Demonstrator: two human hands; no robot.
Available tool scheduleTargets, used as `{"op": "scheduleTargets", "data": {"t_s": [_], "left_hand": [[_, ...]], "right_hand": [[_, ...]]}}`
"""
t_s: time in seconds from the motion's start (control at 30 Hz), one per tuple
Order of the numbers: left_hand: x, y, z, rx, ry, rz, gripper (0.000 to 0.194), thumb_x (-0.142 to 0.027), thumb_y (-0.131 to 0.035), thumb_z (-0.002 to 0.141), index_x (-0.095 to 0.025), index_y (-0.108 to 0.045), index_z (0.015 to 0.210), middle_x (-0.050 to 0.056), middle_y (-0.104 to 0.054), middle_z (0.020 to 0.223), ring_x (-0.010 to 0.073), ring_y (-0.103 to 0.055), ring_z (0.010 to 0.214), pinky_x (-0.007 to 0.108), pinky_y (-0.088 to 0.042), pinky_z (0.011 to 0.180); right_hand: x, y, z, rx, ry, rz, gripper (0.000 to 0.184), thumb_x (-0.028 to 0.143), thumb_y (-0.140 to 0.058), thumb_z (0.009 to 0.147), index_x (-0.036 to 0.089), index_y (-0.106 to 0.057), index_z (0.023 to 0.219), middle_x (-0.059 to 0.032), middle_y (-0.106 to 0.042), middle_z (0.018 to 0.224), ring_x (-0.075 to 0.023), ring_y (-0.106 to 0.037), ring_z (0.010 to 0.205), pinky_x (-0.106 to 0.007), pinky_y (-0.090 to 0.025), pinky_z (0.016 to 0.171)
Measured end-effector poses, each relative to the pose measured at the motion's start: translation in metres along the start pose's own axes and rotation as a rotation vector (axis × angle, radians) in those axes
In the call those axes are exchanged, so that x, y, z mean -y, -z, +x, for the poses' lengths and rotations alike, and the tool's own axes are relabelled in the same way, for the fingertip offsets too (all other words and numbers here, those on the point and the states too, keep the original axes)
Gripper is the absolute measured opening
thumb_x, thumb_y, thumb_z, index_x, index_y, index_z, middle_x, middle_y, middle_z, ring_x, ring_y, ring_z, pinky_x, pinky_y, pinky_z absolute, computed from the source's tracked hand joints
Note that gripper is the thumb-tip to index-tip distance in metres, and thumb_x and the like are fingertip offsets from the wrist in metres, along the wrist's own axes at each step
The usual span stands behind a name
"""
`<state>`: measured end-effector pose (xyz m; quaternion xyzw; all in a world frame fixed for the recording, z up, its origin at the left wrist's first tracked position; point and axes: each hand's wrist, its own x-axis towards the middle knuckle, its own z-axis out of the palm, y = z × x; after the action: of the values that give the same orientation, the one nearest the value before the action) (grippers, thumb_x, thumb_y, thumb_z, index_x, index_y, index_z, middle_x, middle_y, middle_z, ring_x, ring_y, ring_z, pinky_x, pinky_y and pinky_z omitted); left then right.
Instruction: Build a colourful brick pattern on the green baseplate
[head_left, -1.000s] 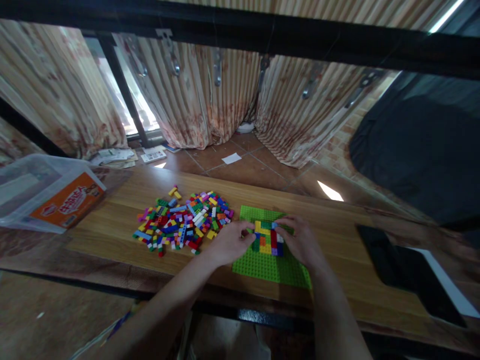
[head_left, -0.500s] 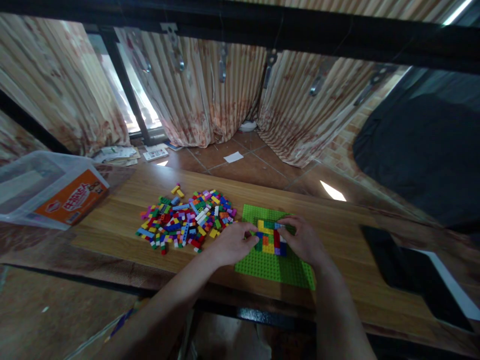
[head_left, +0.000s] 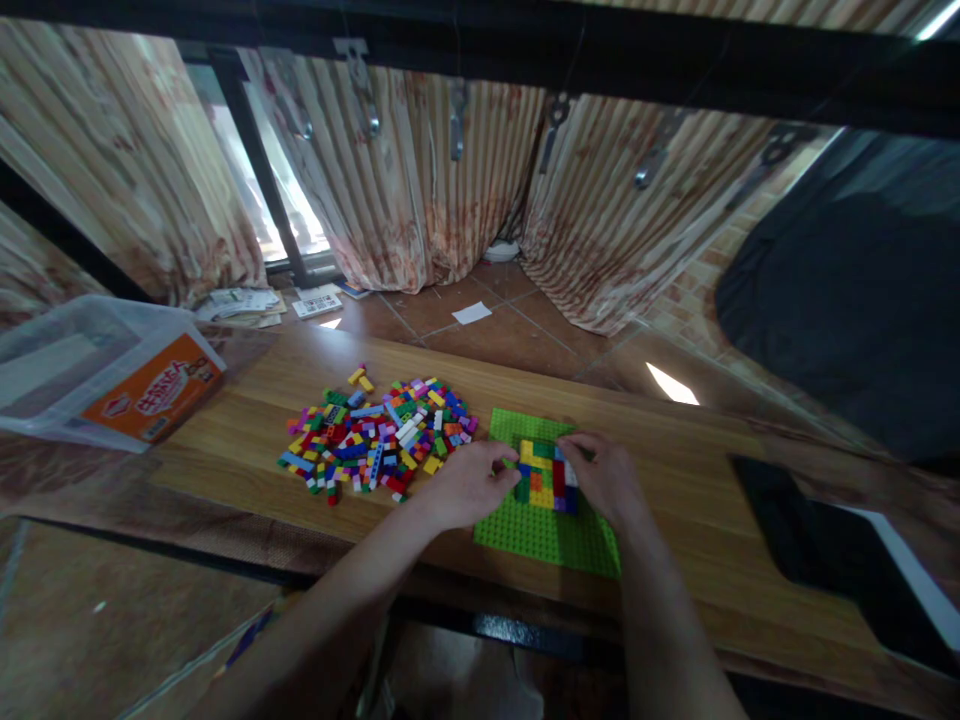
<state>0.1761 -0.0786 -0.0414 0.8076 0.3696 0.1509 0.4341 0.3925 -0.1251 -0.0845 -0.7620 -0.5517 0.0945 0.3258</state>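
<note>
A green studded baseplate (head_left: 517, 541) lies on the table and carries a flat block of toy bricks (head_left: 541, 482) in yellow, red, blue, green, orange and purple. My left hand (head_left: 472, 487) is at the left side of this block, thumb and forefinger curled but apart, with nothing visible between them. Over the block's upper right corner, my right hand (head_left: 606, 482) has its fingertips pinched at a small light blue brick (head_left: 559, 453). Part of that brick and the block's right edge are covered by the fingers.
Left of the baseplate spreads a pile of loose bricks (head_left: 375, 440). A clear plastic box (head_left: 97, 375) with an orange label stands at the table's far left. Dark flat objects (head_left: 817, 540) lie on the right with a white sheet (head_left: 900, 565). Curtains (head_left: 420, 190) hang behind.
The view has shifted slightly, so the table things appear a little further right. My right fingers have stayed at the block's upper right corner; my left hand has barely moved.
</note>
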Motion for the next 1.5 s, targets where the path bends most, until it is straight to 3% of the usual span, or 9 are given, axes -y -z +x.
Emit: {"op": "scheduleTargets", "data": {"t_s": [0.4, 0.67, 0.83, 0.97, 1.07, 1.17, 1.33, 1.5], "left_hand": [[-0.004, 0.004, -0.003, 0.011, 0.012, 0.027, 0.031, -0.027, -0.051, 0.086, -0.015, -0.069, 0.109, 0.007, -0.071, 0.09, 0.0201, -0.063, 0.08, 0.03, -0.048, 0.075], [-0.005, 0.01, -0.004, -0.005, -0.028, 0.012, 0.027, -0.027, -0.051, 0.086, -0.015, -0.07, 0.101, 0.006, -0.069, 0.081, 0.0184, -0.062, 0.073, 0.029, -0.046, 0.069], [0.0, 0.018, -0.003, -0.039, -0.044, -0.015, 0.027, -0.027, -0.05, 0.086, -0.014, -0.069, 0.102, 0.004, -0.066, 0.076, 0.0163, -0.06, 0.069, 0.026, -0.044, 0.064], [0.006, 0.026, -0.002, -0.101, -0.046, -0.047, 0.026, -0.026, -0.051, 0.086, -0.014, -0.069, 0.099, 0.004, -0.067, 0.079, 0.0158, -0.06, 0.071, 0.025, -0.045, 0.066], [0.01, 0.032, 0.0, -0.141, -0.059, -0.078, 0.023, -0.025, -0.051, 0.085, -0.014, -0.069, 0.093, 0.003, -0.067, 0.079, 0.0151, -0.059, 0.071, 0.025, -0.045, 0.066], [0.014, 0.04, 0.001, -0.215, -0.055, -0.138, 0.022, -0.025, -0.051, 0.085, -0.014, -0.069, 0.093, 0.003, -0.067, 0.078, 0.0148, -0.059, 0.071, 0.024, -0.045, 0.064], [0.019, 0.058, -0.003, -0.394, 0.015, -0.344, 0.023, -0.024, -0.057, 0.08, -0.015, -0.069, 0.096, 0.002, -0.069, 0.077, 0.0136, -0.06, 0.067, 0.022, -0.045, 0.061], [0.026, 0.077, -0.007, -0.665, 0.07, -0.455, 0.021, -0.027, -0.06, 0.077, -0.014, -0.071, 0.09, -0.001, -0.064, 0.067, 0.0101, -0.053, 0.057, 0.019, -0.04, 0.052]], "right_hand": [[-0.003, -0.006, -0.003, -0.001, -0.034, -0.026, 0.031, 0.042, -0.052, 0.081, 0.02, -0.074, 0.075, -0.0114, -0.067, 0.099, -0.0266, -0.06, 0.098, -0.043, -0.043, 0.093], [-0.002, -0.008, -0.004, -0.043, -0.048, -0.057, 0.03, 0.042, -0.054, 0.079, 0.021, -0.074, 0.073, -0.0108, -0.069, 0.096, -0.026, -0.062, 0.094, -0.042, -0.046, 0.088], [-0.001, -0.003, -0.002, -0.031, -0.092, 0.096, 0.029, 0.045, -0.059, 0.076, 0.021, -0.075, 0.076, -0.0088, -0.071, 0.093, -0.0252, -0.063, 0.092, -0.043, -0.045, 0.09], [-0.001, 0.011, -0.005, -0.205, -0.27, 0.47, 0.039, 0.048, -0.057, 0.079, 0.019, -0.072, 0.101, -0.0088, -0.072, 0.101, -0.0213, -0.064, 0.092, -0.037, -0.049, 0.081], [0.0, 0.023, -0.007, -0.444, -0.4, 0.711, 0.039, 0.048, -0.06, 0.078, 0.017, -0.071, 0.1, -0.008, -0.071, 0.098, -0.0164, -0.065, 0.085, -0.03, -0.05, 0.071], [0.003, 0.029, -0.006, -0.561, -0.444, 0.797, 0.034, 0.045, -0.066, 0.074, 0.016, -0.071, 0.09, -0.006, -0.07, 0.089, -0.0124, -0.063, 0.073, -0.025, -0.049, 0.064], [0.012, 0.028, -0.002, -0.577, -0.435, 0.817, 0.031, 0.044, -0.068, 0.072, 0.015, -0.069, 0.081, -0.0039, -0.067, 0.078, -0.0115, -0.06, 0.062, -0.026, -0.049, 0.058], [0.027, 0.024, -0.002, -0.573, -0.363, 0.683, 0.029, 0.042, -0.063, 0.077, 0.015, -0.071, 0.083, -0.0035, -0.067, 0.076, -0.0126, -0.06, 0.06, -0.027, -0.049, 0.057]]}}
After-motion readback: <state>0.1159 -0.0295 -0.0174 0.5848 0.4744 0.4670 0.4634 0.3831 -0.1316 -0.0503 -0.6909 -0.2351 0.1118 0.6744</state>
